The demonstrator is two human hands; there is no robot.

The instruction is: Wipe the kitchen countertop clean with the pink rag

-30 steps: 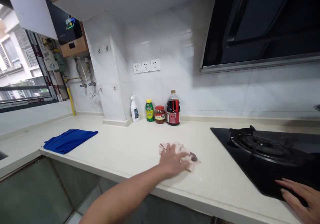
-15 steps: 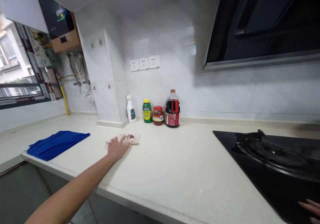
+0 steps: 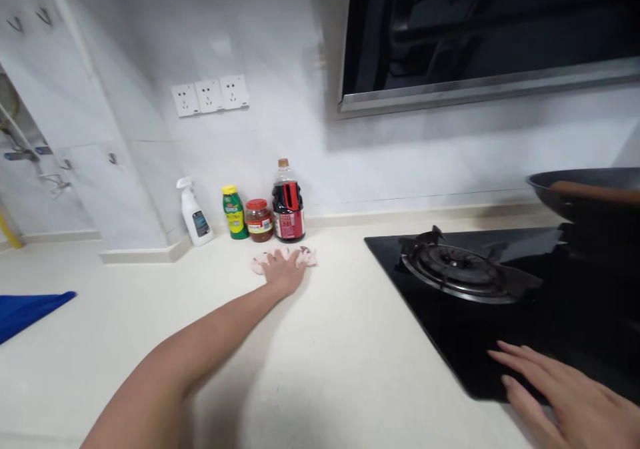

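My left hand [image 3: 284, 274] presses a pale pink cloth [image 3: 306, 257] with dark patches onto the white countertop [image 3: 320, 342], fingers curved over it. Just behind the cloth stand a jar with a red lid [image 3: 259, 222] and a large dark sauce bottle [image 3: 289, 209] with a red handle. My right hand [image 3: 570, 389] holds nothing; its fingers are stretched out over the front edge of the black gas stove [image 3: 470, 342]. Whether its fingertips touch the glass I cannot tell.
A green bottle with a yellow cap [image 3: 235, 214] and a white spray bottle [image 3: 196, 217] stand along the wall. A blue cloth [image 3: 30, 310] lies at far left. A wok [image 3: 560, 192] is at the right of the stove, and a range hood [image 3: 480, 35] hangs above.
The view has swung right. My left hand has slid the pink cloth right along the counter, to just in front of the jar and sauce bottle. More of my right hand shows, over the stove.
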